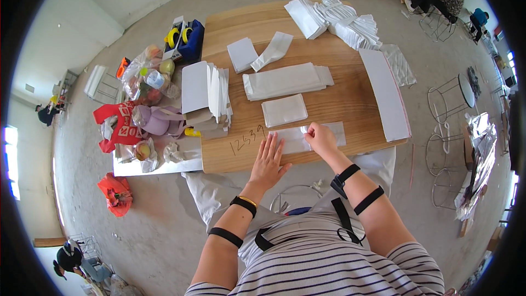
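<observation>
A long, flat white sleeve [334,134], thin and slightly see-through, lies along the near edge of the wooden table. My left hand [268,160] rests flat with fingers spread, its fingertips over the sleeve's left end. Closed in a pinch, my right hand [322,140] presses on the middle of the sleeve; a small white piece [304,129] shows at its fingertips, and I cannot tell whether it is part of the sleeve. Just beyond lies a small stack of white rectangles [285,111]. Behind that is a longer stack of folded white sleeves [282,82].
White cards [194,87] stand piled at the left, with a blue bin [192,41] of yellow tape rolls behind. Fruit bags [156,77] and a red bag [118,126] sit farther left. White bundles [350,24] fill the far right corner; a white board [385,96] lies along the right edge.
</observation>
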The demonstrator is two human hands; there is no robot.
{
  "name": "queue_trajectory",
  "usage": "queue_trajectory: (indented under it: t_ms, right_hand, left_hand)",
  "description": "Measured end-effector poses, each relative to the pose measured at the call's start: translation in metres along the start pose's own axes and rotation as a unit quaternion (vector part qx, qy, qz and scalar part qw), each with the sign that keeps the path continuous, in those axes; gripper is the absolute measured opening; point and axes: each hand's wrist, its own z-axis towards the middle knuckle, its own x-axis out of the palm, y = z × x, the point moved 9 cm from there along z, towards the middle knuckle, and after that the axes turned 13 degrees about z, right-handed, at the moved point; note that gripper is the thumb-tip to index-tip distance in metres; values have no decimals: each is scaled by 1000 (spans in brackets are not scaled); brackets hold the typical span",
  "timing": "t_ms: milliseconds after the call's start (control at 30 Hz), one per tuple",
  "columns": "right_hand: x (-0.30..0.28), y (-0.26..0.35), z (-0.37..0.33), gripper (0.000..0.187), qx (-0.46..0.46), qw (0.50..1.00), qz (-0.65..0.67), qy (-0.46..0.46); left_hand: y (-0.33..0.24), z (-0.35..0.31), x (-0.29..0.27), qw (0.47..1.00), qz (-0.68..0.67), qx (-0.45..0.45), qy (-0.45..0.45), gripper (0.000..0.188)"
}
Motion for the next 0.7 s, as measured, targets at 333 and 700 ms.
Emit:
queue_trajectory:
  t_ms: [333,700]
  right_hand:
    - [-25,4,-4,24,-14,1000,-6,-15]
    - [-66,-36,-10,35,11,993,-110,-31]
  left_hand:
    - [3,-3,7,1000,-6,-4,9,78]
    - [-1,-1,5,1000,17,-1,15,76]
